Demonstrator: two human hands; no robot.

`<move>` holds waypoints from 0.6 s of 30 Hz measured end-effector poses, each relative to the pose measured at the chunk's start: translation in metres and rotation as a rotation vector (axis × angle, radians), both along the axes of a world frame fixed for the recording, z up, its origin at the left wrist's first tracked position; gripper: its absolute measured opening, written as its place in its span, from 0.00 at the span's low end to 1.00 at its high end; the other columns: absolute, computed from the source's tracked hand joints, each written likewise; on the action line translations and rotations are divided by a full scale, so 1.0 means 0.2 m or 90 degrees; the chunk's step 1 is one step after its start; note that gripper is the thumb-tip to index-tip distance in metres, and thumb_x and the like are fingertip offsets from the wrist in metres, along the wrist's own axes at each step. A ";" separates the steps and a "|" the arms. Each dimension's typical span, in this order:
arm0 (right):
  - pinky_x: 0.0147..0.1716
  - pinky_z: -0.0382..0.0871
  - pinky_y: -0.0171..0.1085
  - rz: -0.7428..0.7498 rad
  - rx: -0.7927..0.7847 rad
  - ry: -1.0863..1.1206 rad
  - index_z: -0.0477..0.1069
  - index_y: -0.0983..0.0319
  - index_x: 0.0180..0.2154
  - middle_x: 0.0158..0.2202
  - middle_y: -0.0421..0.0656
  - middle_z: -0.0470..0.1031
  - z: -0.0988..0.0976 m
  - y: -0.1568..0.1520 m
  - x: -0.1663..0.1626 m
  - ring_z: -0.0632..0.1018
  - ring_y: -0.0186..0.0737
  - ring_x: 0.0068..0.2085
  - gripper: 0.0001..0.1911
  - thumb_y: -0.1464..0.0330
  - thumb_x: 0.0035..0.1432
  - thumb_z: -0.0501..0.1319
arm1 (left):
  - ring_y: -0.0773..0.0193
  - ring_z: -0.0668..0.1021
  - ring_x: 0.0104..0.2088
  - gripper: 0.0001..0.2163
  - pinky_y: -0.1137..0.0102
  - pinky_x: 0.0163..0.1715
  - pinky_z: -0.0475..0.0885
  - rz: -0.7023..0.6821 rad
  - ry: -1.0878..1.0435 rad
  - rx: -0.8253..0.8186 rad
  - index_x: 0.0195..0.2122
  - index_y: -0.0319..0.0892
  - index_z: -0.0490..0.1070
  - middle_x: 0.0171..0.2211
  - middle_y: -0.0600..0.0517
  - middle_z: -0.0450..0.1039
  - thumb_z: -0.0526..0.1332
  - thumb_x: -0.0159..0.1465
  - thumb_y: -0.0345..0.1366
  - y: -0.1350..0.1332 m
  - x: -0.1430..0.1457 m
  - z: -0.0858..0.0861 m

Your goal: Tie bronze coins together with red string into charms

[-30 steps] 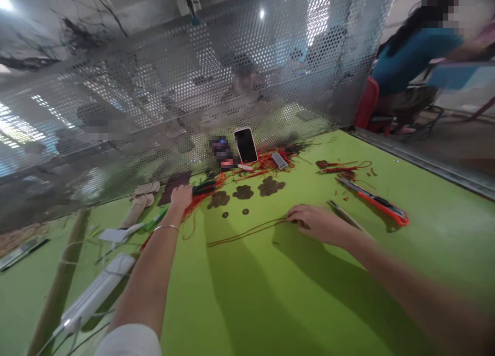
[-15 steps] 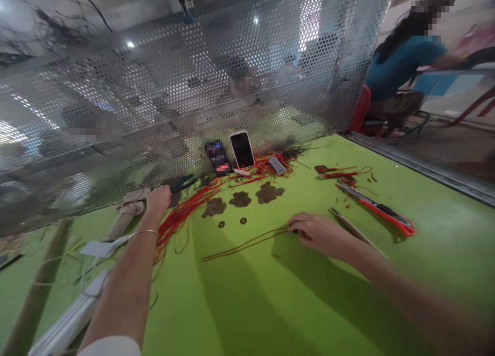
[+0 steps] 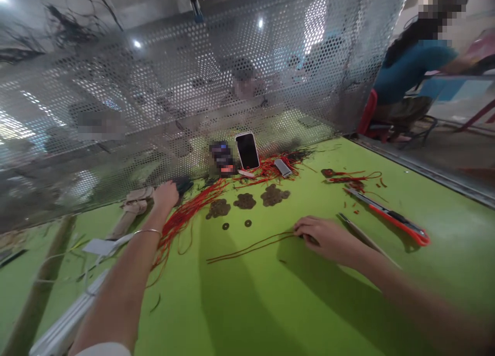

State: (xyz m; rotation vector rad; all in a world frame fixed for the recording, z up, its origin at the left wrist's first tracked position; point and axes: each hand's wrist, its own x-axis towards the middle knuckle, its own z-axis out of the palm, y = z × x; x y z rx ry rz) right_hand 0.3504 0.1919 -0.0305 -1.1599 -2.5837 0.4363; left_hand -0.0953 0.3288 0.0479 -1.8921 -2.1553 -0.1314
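Note:
My right hand [image 3: 317,235] is closed around one end of a doubled red cord [image 3: 251,248], whose two loose ends stretch left over the green tabletop. My left hand [image 3: 166,195] reaches to the back left, its fingers curled beside a dark bundle [image 3: 186,187] near the perforated screen; what it grips is hidden. Between the hands lie three clusters of brown holed coins [image 3: 245,201], with two single coins, one a loose coin [image 3: 248,223], in front. A long bundle of red cords [image 3: 189,206] runs next to my left hand.
An orange box cutter [image 3: 394,219] and a thin pointed tool [image 3: 363,236] lie at right, near red cord scraps [image 3: 353,179]. A phone [image 3: 247,150] leans on the perforated metal screen [image 3: 162,103], with a grey lighter-like block [image 3: 282,167] nearby. Another person [image 3: 417,67] sits beyond.
The whole view has shifted slightly, so things appear a little further right. My left hand has moved slightly toward the dark bundle; my right hand still holds the cord.

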 end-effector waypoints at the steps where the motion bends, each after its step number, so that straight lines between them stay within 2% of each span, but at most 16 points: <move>1: 0.47 0.69 0.44 0.001 0.008 -0.006 0.75 0.61 0.42 0.46 0.46 0.75 0.00 0.00 0.00 0.75 0.43 0.46 0.18 0.76 0.56 0.51 | 0.55 0.72 0.49 0.16 0.55 0.48 0.70 -0.015 0.009 -0.010 0.51 0.38 0.66 0.51 0.44 0.67 0.58 0.64 0.38 -0.01 0.04 0.00; 3: 0.48 0.68 0.46 0.009 0.032 -0.017 0.75 0.61 0.42 0.45 0.46 0.75 0.01 -0.01 -0.01 0.75 0.43 0.46 0.17 0.76 0.56 0.51 | 0.50 0.66 0.57 0.17 0.55 0.56 0.62 -0.063 0.023 -0.023 0.51 0.33 0.66 0.57 0.38 0.62 0.58 0.62 0.34 -0.08 0.16 -0.02; 5: 0.53 0.64 0.48 0.016 0.069 -0.022 0.74 0.61 0.44 0.47 0.46 0.74 0.02 -0.02 -0.02 0.74 0.44 0.48 0.17 0.76 0.56 0.52 | 0.53 0.60 0.62 0.19 0.59 0.60 0.57 -0.122 0.026 -0.031 0.55 0.35 0.63 0.62 0.41 0.57 0.55 0.64 0.36 -0.23 0.36 -0.08; 6: 0.55 0.62 0.49 0.022 0.089 -0.023 0.73 0.62 0.46 0.49 0.46 0.73 0.02 -0.02 -0.03 0.73 0.44 0.50 0.18 0.76 0.56 0.52 | 0.55 0.58 0.63 0.21 0.60 0.62 0.55 -0.173 0.024 -0.043 0.58 0.37 0.60 0.63 0.44 0.55 0.53 0.65 0.39 -0.34 0.47 -0.11; 8: 0.60 0.56 0.50 0.043 0.113 -0.032 0.69 0.64 0.52 0.54 0.47 0.70 0.01 -0.04 -0.05 0.69 0.44 0.56 0.22 0.76 0.56 0.51 | 0.56 0.52 0.65 0.26 0.60 0.64 0.51 -0.332 -0.017 -0.071 0.63 0.36 0.51 0.65 0.45 0.49 0.49 0.66 0.43 -0.58 0.71 -0.20; 11: 0.62 0.51 0.51 0.077 0.105 -0.066 0.60 0.68 0.59 0.61 0.51 0.62 -0.01 -0.08 -0.08 0.61 0.46 0.62 0.27 0.74 0.58 0.50 | 0.57 0.47 0.66 0.31 0.61 0.64 0.49 -0.439 -0.052 -0.184 0.66 0.34 0.40 0.67 0.44 0.39 0.43 0.67 0.48 -0.90 0.99 -0.30; 14: 0.62 0.48 0.53 0.092 0.065 -0.100 0.53 0.71 0.62 0.63 0.53 0.54 -0.04 -0.12 -0.09 0.56 0.48 0.64 0.28 0.68 0.62 0.48 | 0.54 0.46 0.66 0.35 0.59 0.64 0.48 -0.425 -0.068 -0.289 0.66 0.30 0.38 0.66 0.41 0.37 0.40 0.66 0.52 -1.04 1.10 -0.33; 18: 0.63 0.43 0.55 0.111 0.018 -0.113 0.48 0.67 0.64 0.66 0.49 0.48 -0.06 -0.13 -0.09 0.51 0.48 0.65 0.30 0.59 0.66 0.42 | 0.52 0.48 0.65 0.37 0.58 0.64 0.49 -0.388 -0.084 -0.328 0.65 0.29 0.39 0.66 0.40 0.38 0.38 0.65 0.55 -1.06 1.08 -0.36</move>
